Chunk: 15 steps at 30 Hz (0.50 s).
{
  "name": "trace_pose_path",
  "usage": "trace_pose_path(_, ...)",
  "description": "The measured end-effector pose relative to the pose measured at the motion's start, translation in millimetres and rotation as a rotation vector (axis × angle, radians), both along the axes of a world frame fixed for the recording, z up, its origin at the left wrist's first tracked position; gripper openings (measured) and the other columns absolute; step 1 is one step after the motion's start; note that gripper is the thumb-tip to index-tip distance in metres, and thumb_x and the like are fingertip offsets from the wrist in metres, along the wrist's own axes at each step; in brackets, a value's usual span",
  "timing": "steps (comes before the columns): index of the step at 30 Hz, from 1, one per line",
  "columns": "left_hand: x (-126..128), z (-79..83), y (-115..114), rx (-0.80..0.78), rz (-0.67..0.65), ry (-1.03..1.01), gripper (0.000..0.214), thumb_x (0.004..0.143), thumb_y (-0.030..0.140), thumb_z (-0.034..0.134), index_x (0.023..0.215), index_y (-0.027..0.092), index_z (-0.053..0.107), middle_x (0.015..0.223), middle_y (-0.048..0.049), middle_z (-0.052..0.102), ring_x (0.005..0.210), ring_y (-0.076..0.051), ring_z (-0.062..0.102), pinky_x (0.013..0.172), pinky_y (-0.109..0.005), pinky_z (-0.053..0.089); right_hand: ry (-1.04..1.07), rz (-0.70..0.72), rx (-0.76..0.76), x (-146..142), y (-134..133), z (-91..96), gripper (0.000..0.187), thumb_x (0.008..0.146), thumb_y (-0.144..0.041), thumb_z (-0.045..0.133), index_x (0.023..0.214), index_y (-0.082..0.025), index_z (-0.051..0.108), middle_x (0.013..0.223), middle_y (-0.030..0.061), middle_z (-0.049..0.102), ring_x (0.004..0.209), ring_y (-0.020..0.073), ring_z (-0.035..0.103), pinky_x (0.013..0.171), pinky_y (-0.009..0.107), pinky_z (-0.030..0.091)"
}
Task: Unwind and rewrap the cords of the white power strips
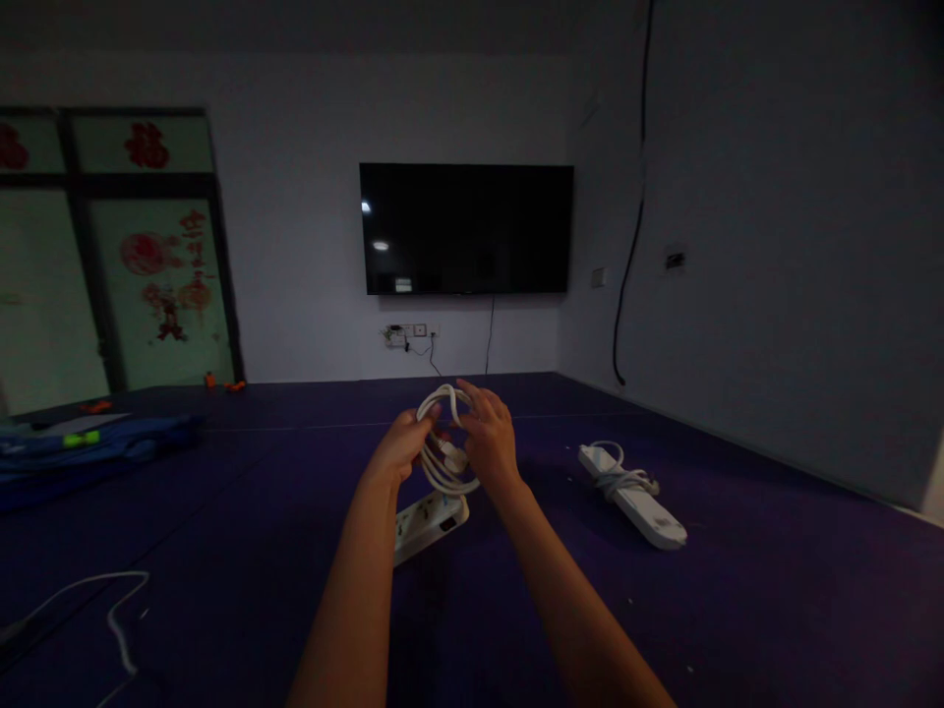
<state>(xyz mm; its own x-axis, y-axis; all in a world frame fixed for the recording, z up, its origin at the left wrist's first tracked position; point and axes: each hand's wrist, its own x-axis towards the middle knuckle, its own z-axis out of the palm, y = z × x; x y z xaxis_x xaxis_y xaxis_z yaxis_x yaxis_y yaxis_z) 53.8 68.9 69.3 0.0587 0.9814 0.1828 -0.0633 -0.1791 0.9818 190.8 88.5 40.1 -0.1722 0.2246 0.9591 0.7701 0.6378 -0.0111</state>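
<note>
A coiled white power cord (451, 484) hangs in loops between my two hands. My left hand (399, 447) grips the left side of the coil, thumb over the strands. On the other side, my right hand (490, 433) has its fingers bent around the top right of the loops. A pale plug (452, 455) shows inside the coil. Just below lies a white power strip (428, 523), partly covered by my left forearm. To the right rests a second white power strip (649, 513) with its own cord wrapped around its middle.
Purple matting (737, 590) covers the floor. At left are blue fabric (140, 438) and a loose white cable (122, 629). A television (468, 231) hangs on the far wall above some sockets (419, 330). A black cable (632, 256) dangles along the right wall.
</note>
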Motion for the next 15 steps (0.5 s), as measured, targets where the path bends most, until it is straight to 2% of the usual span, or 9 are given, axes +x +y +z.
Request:
trace_pose_path(4, 2, 3.2, -1, -0.026, -0.007, -0.041, 0.051, 0.060, 0.066, 0.063, 0.067, 0.016, 0.056, 0.048, 0.0003, 0.058, 0.036, -0.011, 0.051, 0.036, -0.021, 0.035, -0.053, 0.005, -0.029, -3, -6, 6.0, 0.031, 0.073, 0.002, 0.044, 0.063, -0.020, 0.062, 0.132, 0.0028, 0.050, 0.117, 0.0259, 0.041, 0.092, 0.044, 0.037)
trace_pose_path(7, 3, 3.9, -1, -0.003, 0.031, -0.081, 0.051, 0.053, 0.062, 0.070, 0.067, 0.015, 0.057, 0.044, 0.0025, 0.055, 0.034, -0.011, 0.050, 0.038, -0.022, 0.037, -0.123, 0.029, -0.029, -5, -10, 10.9, 0.028, 0.073, 0.000, 0.046, 0.061, -0.020, 0.062, 0.133, 0.0036, 0.048, 0.118, 0.0267, 0.041, 0.092, 0.044, 0.038)
trace_pose_path(11, 2, 3.4, 2, 0.040, 0.059, -0.084, 0.044, 0.051, 0.054, 0.073, 0.066, 0.014, 0.060, 0.043, 0.0028, 0.054, 0.034, -0.012, 0.050, 0.038, -0.023, 0.038, -0.174, 0.113, -0.018, -5, -12, 13.8, 0.027, 0.070, 0.002, 0.046, 0.063, -0.020, 0.061, 0.136, 0.0029, 0.045, 0.120, 0.0256, 0.042, 0.094, 0.043, 0.038)
trace_pose_path(13, -1, 3.8, 2, 0.059, 0.076, -0.078, 0.041, 0.051, 0.051, 0.074, 0.063, 0.014, 0.059, 0.042, 0.0029, 0.054, 0.033, -0.012, 0.049, 0.036, -0.023, 0.037, -0.093, 0.195, 0.003, -4, -10, 12.5, 0.031, 0.069, 0.002, 0.043, 0.072, -0.022, 0.062, 0.134, 0.0026, 0.047, 0.118, 0.0224, 0.044, 0.095, 0.041, 0.040)
trace_pose_path(15, -4, 4.5, 2, 0.084, 0.099, -0.076, 0.038, 0.052, 0.049, 0.073, 0.061, 0.014, 0.059, 0.041, 0.0031, 0.053, 0.032, -0.012, 0.048, 0.035, -0.022, 0.035, 0.073, 0.275, 0.017, -4, -7, 10.2, 0.032, 0.072, -0.001, 0.043, 0.087, -0.022, 0.062, 0.131, 0.0053, 0.048, 0.114, 0.0205, 0.048, 0.092, 0.038, 0.043)
